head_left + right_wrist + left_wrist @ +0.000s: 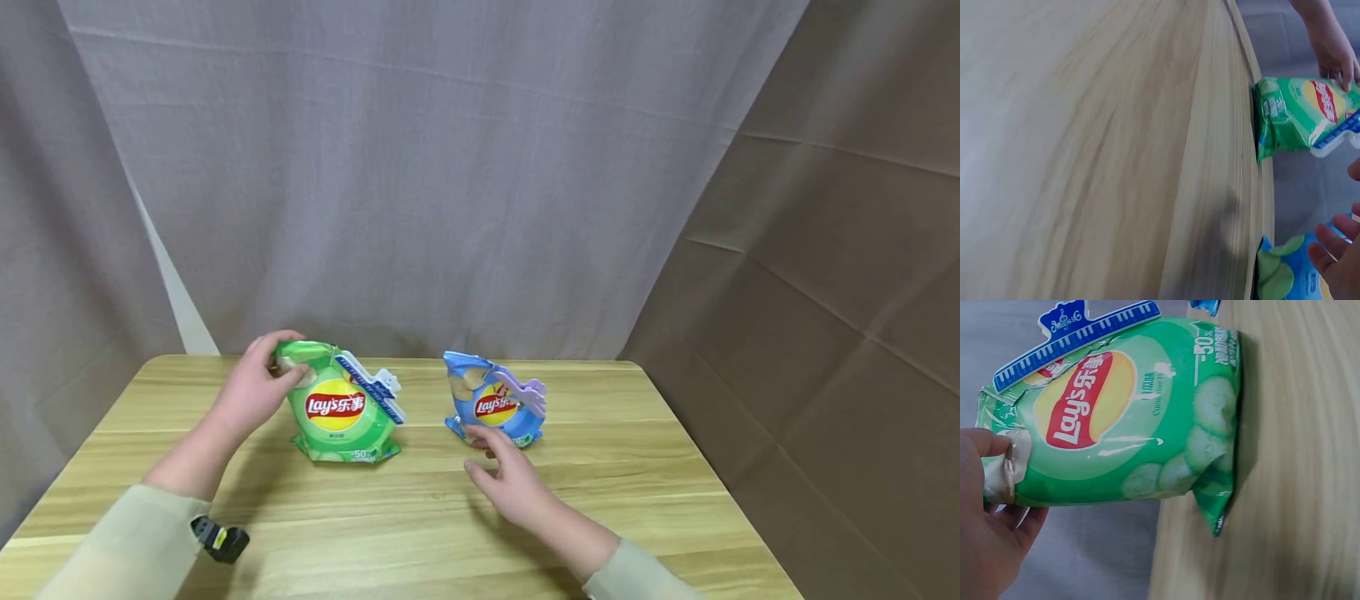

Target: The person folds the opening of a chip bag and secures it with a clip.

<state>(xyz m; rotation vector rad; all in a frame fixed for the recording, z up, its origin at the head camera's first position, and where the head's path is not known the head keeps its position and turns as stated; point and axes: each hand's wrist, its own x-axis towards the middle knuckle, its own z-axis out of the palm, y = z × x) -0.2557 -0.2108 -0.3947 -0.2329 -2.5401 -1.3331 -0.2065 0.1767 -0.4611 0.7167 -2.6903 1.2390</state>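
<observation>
A green Lay's chip bag stands on the table at the left. Across its upper right corner sits a blue and white clip with a piano-key pattern and the word Music. My left hand pinches the bag's upper left corner, thumb in front and fingers behind. To the right stands a smaller-looking blue Lay's chip bag, with a purple clip on its upper right corner. My right hand is in front of the blue bag, fingers loosely bent and holding nothing.
Both bags stand near the back of the wooden table. Behind it hangs a grey curtain, and a brown cloth wall runs along the right. A black band is on the left wrist.
</observation>
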